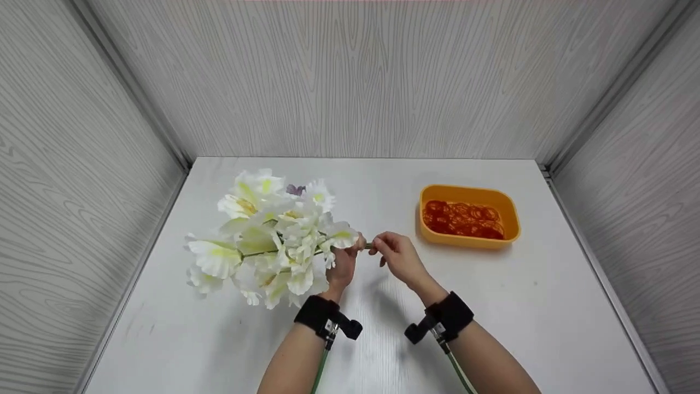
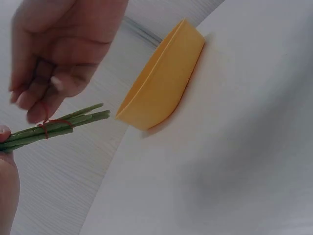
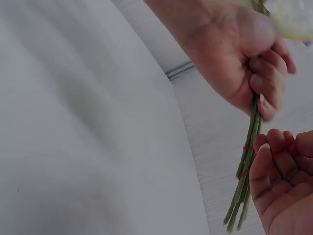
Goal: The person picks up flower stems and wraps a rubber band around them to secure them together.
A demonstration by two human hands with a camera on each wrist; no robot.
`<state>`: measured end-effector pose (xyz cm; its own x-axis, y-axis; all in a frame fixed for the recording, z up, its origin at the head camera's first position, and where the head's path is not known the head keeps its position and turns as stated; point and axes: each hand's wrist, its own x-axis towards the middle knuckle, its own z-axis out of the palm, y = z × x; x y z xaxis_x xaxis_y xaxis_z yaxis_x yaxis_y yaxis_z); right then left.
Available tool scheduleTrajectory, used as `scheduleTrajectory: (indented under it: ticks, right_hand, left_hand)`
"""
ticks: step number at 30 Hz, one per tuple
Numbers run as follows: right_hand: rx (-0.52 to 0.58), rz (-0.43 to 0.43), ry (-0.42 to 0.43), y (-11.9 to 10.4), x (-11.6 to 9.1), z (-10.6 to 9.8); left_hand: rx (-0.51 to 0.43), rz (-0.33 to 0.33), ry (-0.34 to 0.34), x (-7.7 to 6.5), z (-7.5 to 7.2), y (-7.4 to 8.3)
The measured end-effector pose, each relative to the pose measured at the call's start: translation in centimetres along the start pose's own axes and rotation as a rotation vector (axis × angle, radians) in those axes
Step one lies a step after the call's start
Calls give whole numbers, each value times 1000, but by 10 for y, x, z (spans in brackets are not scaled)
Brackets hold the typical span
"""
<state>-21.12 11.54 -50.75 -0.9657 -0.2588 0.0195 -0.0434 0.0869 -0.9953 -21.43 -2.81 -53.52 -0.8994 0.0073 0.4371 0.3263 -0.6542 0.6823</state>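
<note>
A bunch of white artificial flowers (image 1: pixel 301 246) lies across my left hand (image 1: pixel 342 269), blossoms to the left. That hand is wrapped round the green stems (image 3: pixel 250 134), whose cut ends stick out to the right. A thin red rubber band (image 2: pixel 59 120) loops round the stems near those ends. My right hand (image 1: pixel 403 258) is at the stem ends with fingers curled; in the left wrist view its fingertips pinch a strand of the band, drawn up from the stems. Blossoms partly cover the left hand in the head view.
A yellow-orange plastic box (image 1: pixel 469 241) stands at the right on the white table (image 1: pixel 547 328), with several red rings inside. Grey wood-grain panels (image 1: pixel 350 82) close off the back and both sides. A small purple flower (image 1: pixel 296 190) shows behind the white blossoms.
</note>
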Motion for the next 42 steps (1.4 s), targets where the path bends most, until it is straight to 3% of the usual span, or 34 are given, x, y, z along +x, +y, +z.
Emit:
scheduleTrajectory:
  ticks: [4, 8, 13, 16, 18, 22, 27, 31, 37, 42]
  right_hand:
    - [21, -37, -59, -21, -7, 13]
    - [23, -106, -87, -43, -17, 21]
    - [-62, -198, -119, -46, -27, 23]
    - [-126, -266, -100, -38, -31, 24]
    - [-150, -317, -77, -31, -34, 25]
    - [-51, -363, -71, -10, -35, 26]
    - [388, -213, -135, 23, -30, 23]
    - [649, -28, -84, 41, -23, 19]
    - [768, 211, 23, 53, -5, 12]
    - [733, 294, 17, 53, 11, -6]
  left_hand:
    - [21, -56, 57, -4, 3, -4]
    - [-2, -53, 93, -4, 0, -9]
    - [-16, 23, 16, -4, -5, -10]
    - [-131, 78, 22, 0, -8, -6]
    - [-225, 93, 72, 3, -8, -2]
    - [-372, 86, 178, 8, -5, 6]
    - [-497, 85, 212, 11, -1, 10]
    - [-573, 75, 222, 9, -1, 11]
    - [-654, 27, 239, 3, -3, 8]
    - [-688, 7, 213, 0, -5, 9]
